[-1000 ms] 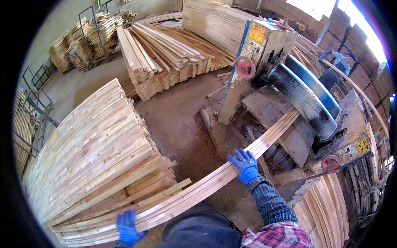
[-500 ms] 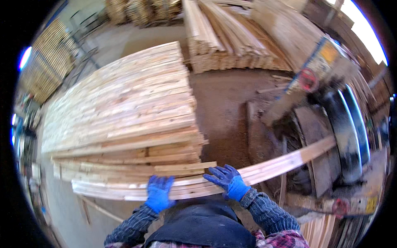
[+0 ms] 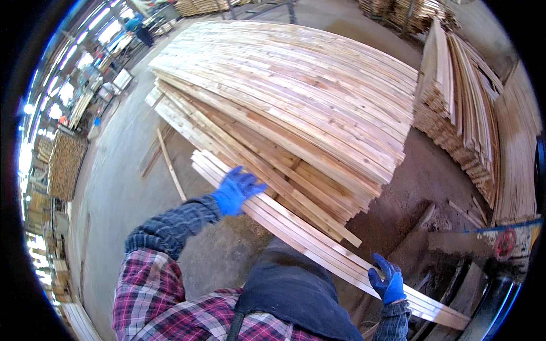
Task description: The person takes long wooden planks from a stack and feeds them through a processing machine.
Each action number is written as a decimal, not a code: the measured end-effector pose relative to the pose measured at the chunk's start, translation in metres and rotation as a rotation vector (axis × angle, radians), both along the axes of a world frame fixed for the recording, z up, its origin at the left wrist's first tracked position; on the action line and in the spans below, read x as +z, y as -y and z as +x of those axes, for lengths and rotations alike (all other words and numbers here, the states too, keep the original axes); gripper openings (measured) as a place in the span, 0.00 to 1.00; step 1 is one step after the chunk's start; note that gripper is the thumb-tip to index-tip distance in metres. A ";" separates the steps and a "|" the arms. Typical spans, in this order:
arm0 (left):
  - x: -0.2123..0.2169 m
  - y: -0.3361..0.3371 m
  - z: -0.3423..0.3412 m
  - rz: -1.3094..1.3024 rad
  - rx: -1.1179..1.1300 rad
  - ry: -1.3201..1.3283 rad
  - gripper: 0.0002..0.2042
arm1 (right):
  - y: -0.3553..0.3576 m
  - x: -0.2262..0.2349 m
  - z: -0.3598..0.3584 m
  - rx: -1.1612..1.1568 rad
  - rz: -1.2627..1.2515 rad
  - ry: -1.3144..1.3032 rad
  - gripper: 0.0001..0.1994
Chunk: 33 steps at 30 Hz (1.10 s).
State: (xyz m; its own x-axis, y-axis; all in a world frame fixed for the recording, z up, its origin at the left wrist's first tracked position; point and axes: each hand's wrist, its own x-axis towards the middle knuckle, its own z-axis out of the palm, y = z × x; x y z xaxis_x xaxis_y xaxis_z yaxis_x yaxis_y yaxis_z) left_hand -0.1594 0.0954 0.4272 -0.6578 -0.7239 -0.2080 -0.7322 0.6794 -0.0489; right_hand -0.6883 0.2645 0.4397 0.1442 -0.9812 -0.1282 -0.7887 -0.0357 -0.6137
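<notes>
Several long, pale wooden strips [image 3: 307,234] lie side by side in front of me, slanting from upper left to lower right. My left hand [image 3: 236,190], in a blue work glove, reaches across them near their far-left end, fingers over the far edge. Toward the other end, my right hand [image 3: 388,279], gloved the same way, has its fingers curled at the strips; its thumb side is partly hidden. Just beyond, loose boards [image 3: 284,184] lie askew along the near side of a wide lumber stack [image 3: 296,96].
A machine [image 3: 495,295] with a dark curved guard stands at lower right, by the strips' end. Another pile of boards [image 3: 455,113] rises at the right. Loose sticks [image 3: 169,165] lie on the concrete floor at left. A person [image 3: 136,29] stands far off at upper left.
The view has swung to the left. The strips now slant more steeply down to the right, and my hands are farther apart, the left one further along toward the far-left end.
</notes>
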 end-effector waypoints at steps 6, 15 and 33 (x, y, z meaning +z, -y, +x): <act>-0.037 -0.029 -0.078 -0.039 -0.055 0.041 0.28 | 0.057 -0.003 0.040 0.141 -0.010 0.077 0.22; -0.001 -0.023 -0.071 0.126 -0.039 -0.544 0.37 | 0.146 -0.002 0.116 0.412 0.010 0.045 0.22; -0.240 -0.061 0.064 1.200 1.203 -1.180 0.27 | 0.276 -0.356 0.292 0.340 0.713 -0.355 0.48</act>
